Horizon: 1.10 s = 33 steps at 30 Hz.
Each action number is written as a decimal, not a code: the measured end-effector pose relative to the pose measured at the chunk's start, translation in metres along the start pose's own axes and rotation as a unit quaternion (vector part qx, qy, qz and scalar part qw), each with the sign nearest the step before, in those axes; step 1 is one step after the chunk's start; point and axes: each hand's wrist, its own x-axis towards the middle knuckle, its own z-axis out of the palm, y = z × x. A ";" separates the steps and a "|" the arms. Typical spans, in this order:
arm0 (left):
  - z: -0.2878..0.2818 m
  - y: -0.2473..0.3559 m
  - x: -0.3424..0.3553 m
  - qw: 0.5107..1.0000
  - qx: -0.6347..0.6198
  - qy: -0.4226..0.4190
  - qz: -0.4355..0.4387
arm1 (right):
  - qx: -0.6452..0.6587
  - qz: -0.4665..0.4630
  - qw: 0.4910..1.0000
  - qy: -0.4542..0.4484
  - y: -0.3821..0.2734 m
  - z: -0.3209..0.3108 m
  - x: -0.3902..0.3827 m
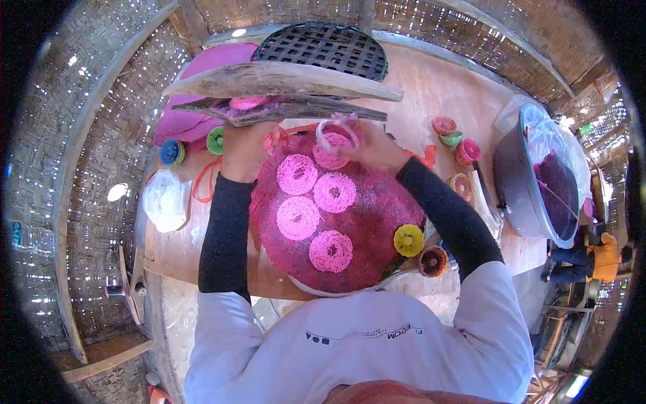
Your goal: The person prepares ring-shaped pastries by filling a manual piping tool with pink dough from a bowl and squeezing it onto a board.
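Several pink lacy rings of noodle-like strands (298,217) lie on a round, dark pink mat (377,209) in front of me. At its far side, my right hand (378,147) grips a pale ring-shaped band (321,138) around another pink lacy round (333,149). My left hand (247,149) is at the mat's far left, beside a red ribbon (271,140) and just below two wooden planks; blur hides its fingers. Something pink (249,102) shows between the upper plank (282,79) and the lower plank (303,106).
A dark lattice tray (323,50) and pink sheets (178,124) lie at the back. A grey tub (521,175) with a plastic bag stands at right. Small coloured moulds (408,240) are scattered around. A white plastic bag (165,200) sits at left; a person (599,259) is far right.
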 end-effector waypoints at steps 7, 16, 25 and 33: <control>-0.022 0.009 -0.020 0.979 0.164 -0.070 0.103 | -0.020 0.063 0.996 -0.057 -0.044 -0.034 -0.080; 0.002 0.005 -0.042 0.997 0.033 0.025 0.060 | 0.316 0.153 0.936 0.024 -0.071 0.039 -0.159; 0.015 0.011 -0.081 0.980 0.161 0.042 0.110 | -0.248 0.075 0.964 -0.066 -0.064 0.026 -0.176; 0.041 -0.037 -0.139 0.680 0.616 0.124 0.378 | -0.186 -0.128 0.934 0.278 -0.113 -0.068 -0.178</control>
